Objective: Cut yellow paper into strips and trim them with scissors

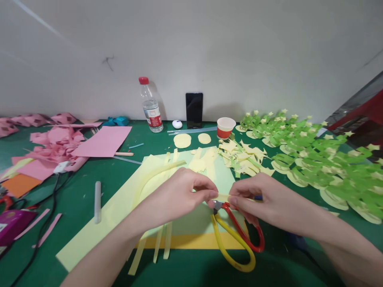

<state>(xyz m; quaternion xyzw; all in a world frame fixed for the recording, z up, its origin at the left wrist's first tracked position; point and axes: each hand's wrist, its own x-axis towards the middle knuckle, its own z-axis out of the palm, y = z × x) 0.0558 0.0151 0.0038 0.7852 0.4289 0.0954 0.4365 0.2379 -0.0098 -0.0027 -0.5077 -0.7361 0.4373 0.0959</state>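
Observation:
A short pale yellow paper strip (222,197) is stretched between my two hands over the paper sheets. My left hand (191,189) pinches its left end between thumb and finger. The other end is in the closed fingertips of my right hand (259,194). Just below lie scissors (236,235) with one yellow and one red handle, their blade tips hidden near my fingers. Pale green sheets (191,223) with an orange-yellow sheet (206,241) under them spread beneath my hands. Several loose yellow strips (137,257) lie across them on the left.
Yellow paper scraps (242,155) heap beyond my right hand, beside a red and white paper cup (226,127). Rows of green paper pieces with stars (323,159) fill the right. A water bottle (151,107) and black phone (194,110) stand by the wall. Pink paper (103,141) lies left.

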